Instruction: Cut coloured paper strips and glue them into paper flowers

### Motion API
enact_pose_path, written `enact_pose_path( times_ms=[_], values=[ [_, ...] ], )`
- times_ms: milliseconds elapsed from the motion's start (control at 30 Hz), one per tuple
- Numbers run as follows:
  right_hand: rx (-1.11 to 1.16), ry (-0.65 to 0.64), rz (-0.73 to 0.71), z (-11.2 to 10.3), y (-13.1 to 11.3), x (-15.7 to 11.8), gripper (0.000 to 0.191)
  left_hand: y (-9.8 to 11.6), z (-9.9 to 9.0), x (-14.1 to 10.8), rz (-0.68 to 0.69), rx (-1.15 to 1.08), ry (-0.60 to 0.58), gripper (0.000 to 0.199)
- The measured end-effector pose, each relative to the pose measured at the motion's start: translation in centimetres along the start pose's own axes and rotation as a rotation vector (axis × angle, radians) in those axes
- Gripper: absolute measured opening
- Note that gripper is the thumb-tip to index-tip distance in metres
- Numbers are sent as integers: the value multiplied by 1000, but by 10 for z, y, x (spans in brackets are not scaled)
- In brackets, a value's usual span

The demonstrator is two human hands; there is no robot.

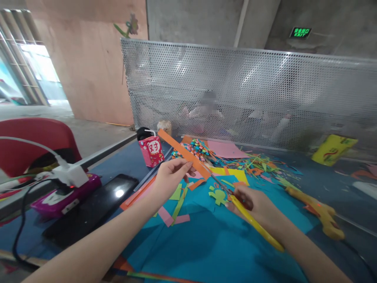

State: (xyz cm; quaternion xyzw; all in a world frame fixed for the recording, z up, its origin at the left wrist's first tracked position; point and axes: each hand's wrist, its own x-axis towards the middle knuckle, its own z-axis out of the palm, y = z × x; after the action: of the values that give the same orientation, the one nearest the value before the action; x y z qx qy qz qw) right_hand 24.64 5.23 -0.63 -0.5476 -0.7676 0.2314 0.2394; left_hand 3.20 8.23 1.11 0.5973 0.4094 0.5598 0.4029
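Blue paper [188,243] covers part of the bench [324,186]; above it my right fingers [243,192] curl around yellow scissors [256,224], my left fingers [184,167] pinching the orange strip [173,145] by the blades. Any sag or twist there could skew a cut.

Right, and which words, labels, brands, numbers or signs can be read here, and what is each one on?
"EXIT", green, under small characters that look like "安全出口": wall sign.
"对", one large character: pink drink carton.
Yellow carton: printed, too blurred to read.
Purple power strip: pale markings, too small to read.
Scissors: no lettering that I can make out.
No numbers can be read.
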Motion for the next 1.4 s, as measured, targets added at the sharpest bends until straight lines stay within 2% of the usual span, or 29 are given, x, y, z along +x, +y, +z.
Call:
enact_pose_path(
  times_ms=[267, 633, 833, 1233, 1400],
  values=[
    [-12, -5, -34, 2, 2, -1, 25, -5, 2, -1, 28, 32, -67, 19],
    [-17, 23, -33, 2, 0, 0, 31, -3, 2, -1, -14, 25, -64, 19],
    [38, 11, -30, 2, -3, -4, 24, -7, 5, -2, -20, 40, -82, 19],
    [50, 10, -6, 4, -4, -1, 25, -9, 7, -3, -44, 12, -69, 18],
    [27, -5, -40, 6, -3, -1, 25, -5, 11, -6, -63, -18, -138, 19]
  ],
)
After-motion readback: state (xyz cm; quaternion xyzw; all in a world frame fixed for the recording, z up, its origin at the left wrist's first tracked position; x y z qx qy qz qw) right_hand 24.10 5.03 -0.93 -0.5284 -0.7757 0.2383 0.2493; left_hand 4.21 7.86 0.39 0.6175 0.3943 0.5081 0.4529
